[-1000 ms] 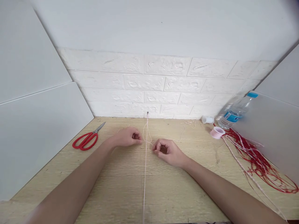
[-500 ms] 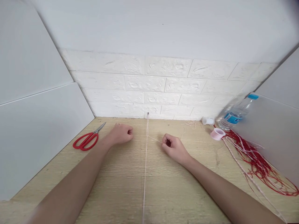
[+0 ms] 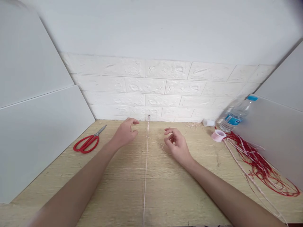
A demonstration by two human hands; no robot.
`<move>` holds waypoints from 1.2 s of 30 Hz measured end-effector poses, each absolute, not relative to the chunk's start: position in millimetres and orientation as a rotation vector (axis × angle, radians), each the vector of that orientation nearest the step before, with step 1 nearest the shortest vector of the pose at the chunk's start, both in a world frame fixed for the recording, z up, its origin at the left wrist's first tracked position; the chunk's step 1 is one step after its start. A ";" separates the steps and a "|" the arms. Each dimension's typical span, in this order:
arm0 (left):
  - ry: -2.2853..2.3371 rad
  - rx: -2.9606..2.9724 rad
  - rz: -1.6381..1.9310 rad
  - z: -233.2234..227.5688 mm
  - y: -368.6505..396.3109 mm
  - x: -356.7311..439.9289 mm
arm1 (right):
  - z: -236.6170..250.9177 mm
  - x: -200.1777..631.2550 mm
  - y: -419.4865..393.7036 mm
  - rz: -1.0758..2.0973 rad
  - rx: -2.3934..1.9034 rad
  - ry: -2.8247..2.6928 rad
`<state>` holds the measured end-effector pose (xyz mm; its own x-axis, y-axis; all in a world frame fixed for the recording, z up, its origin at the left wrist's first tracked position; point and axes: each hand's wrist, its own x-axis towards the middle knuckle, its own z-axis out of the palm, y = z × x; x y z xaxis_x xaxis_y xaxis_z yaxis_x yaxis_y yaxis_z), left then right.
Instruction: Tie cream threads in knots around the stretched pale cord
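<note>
A taut pale pink cord point(image 3: 146, 170) runs from a small dark hole at the wall's foot toward me, with a short braided part near the hole. Loose thin thread point(image 3: 156, 141) lies across it and curls to the right on the table. On the left of the cord, my left hand point(image 3: 128, 130) has thumb and forefinger apart and nothing visible between them. My right hand point(image 3: 176, 143), to the right of the cord, has loosely curled fingers with a gap to the thumb. The loose thread's end passes close to the right hand's thumb.
Red-handled scissors point(image 3: 86, 143) lie left of my left arm. On the right are a pink thread spool point(image 3: 219, 135), a white spool point(image 3: 209, 122), a water bottle point(image 3: 236, 116) and a heap of red cords point(image 3: 260, 167). White panels flank the wooden table point(image 3: 113, 192).
Both hands have opened from closed pinches. The thread that was stretched to the right hand now lies slack. My left hand has shifted slightly toward the cord.
</note>
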<state>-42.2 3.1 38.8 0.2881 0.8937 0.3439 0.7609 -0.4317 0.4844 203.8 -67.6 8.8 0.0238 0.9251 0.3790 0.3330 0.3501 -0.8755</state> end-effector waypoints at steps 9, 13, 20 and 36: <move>1.383 2.029 0.816 7.8 -7.4 -3.2 | 1.2 163.3 -27.7 1.427 -1.173 -1.325; 1.387 1.995 0.928 -0.2 -8.3 -7.8 | -14.7 164.9 -17.8 1.076 -1.163 -1.572; 1.449 2.089 0.926 4.1 -13.4 -7.0 | -19.7 165.6 -22.0 0.729 -1.157 -1.755; 1.545 2.240 0.850 4.9 -11.5 -5.8 | -19.5 163.6 -20.8 0.487 -1.269 -1.866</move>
<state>-5.8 -11.5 4.9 0.2505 0.9193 0.3034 0.7485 -0.3827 0.5416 163.6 -20.8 -19.5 -0.1674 0.8991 0.4044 0.5869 0.4205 -0.6919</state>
